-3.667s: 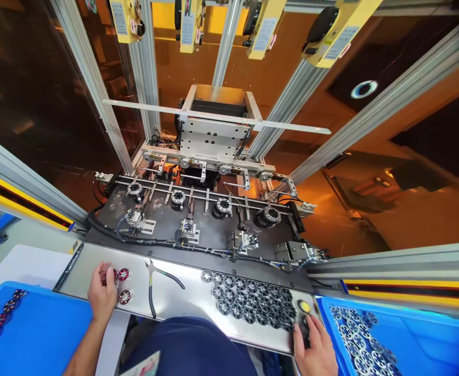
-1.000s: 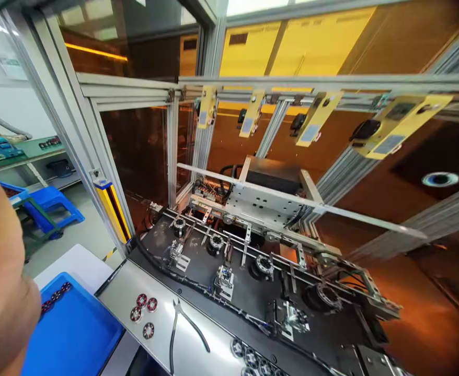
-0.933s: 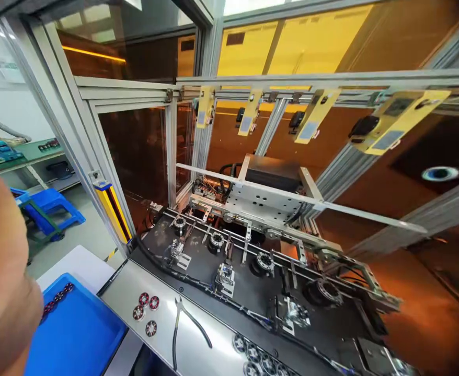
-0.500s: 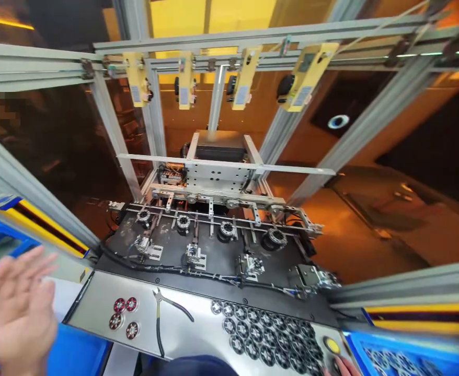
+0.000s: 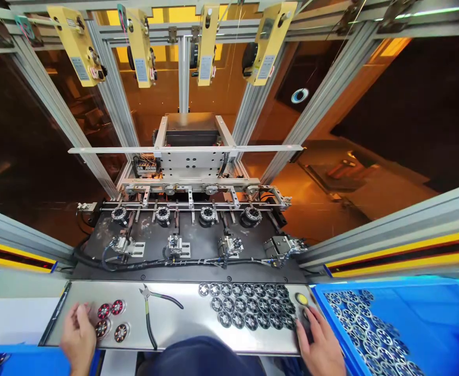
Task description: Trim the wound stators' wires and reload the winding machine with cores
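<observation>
Steel shelf [image 5: 174, 326] fronts amber-glazed machine enclosure [image 5: 331, 156].

The scene is bright and sharp at the centre, lit from above and behind the amber panels [image 5: 155, 99], which cast a strong orange-yellow tint over the back of the enclosure while the side panes stay dark. The steel counter [image 5: 190, 318] shows soft, pale glare and faint reflections, with short shadows beneath the pliers [image 5: 151, 313]. Wide-angle distortion bends and splays the frame posts [image 5: 331, 78] outward toward the edges, and both hands [image 5: 78, 339] at the lower border look stretched and slightly soft.
</observation>
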`<control>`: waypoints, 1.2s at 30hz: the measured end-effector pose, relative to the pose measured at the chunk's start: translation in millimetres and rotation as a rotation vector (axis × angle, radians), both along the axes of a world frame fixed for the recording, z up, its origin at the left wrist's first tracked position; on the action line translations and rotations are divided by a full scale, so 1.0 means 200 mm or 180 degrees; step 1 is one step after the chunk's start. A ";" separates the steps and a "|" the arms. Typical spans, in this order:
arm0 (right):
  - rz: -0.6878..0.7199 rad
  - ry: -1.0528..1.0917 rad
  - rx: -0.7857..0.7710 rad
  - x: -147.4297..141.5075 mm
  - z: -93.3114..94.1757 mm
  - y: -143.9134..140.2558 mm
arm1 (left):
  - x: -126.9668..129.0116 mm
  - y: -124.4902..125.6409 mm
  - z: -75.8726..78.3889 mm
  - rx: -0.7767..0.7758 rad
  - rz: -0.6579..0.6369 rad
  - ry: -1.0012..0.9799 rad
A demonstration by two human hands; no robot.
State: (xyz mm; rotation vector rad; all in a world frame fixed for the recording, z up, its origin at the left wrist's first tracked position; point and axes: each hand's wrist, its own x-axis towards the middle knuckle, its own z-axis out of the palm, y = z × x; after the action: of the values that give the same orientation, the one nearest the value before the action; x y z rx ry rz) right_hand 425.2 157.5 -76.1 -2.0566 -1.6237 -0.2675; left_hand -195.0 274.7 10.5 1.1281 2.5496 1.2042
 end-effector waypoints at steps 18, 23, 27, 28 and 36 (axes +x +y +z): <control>-0.0013 0.0026 0.0060 0.01 -0.03 0.00 | 0.00 0.00 0.00 -0.0752 0.0002 0.0255; 0.0022 -0.0037 0.0037 0.02 -0.03 0.00 | 0.00 0.00 0.01 -0.0775 0.0025 0.0203; 0.0022 -0.0014 0.0054 0.02 -0.04 0.00 | 0.00 -0.01 0.01 -0.0796 0.0042 0.0180; 0.0010 0.0004 0.0056 0.03 -0.04 -0.01 | 0.00 -0.01 0.00 -0.0809 0.0043 0.0176; -0.0096 0.0241 -0.0039 0.02 -0.07 0.00 | -0.04 0.00 -0.02 -0.0902 0.0011 0.0248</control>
State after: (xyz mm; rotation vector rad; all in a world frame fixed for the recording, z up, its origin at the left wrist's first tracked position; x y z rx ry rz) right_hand 428.3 158.1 -89.3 -2.0763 -1.5541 -0.1883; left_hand -202.5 273.8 5.9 1.1231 2.6704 0.7791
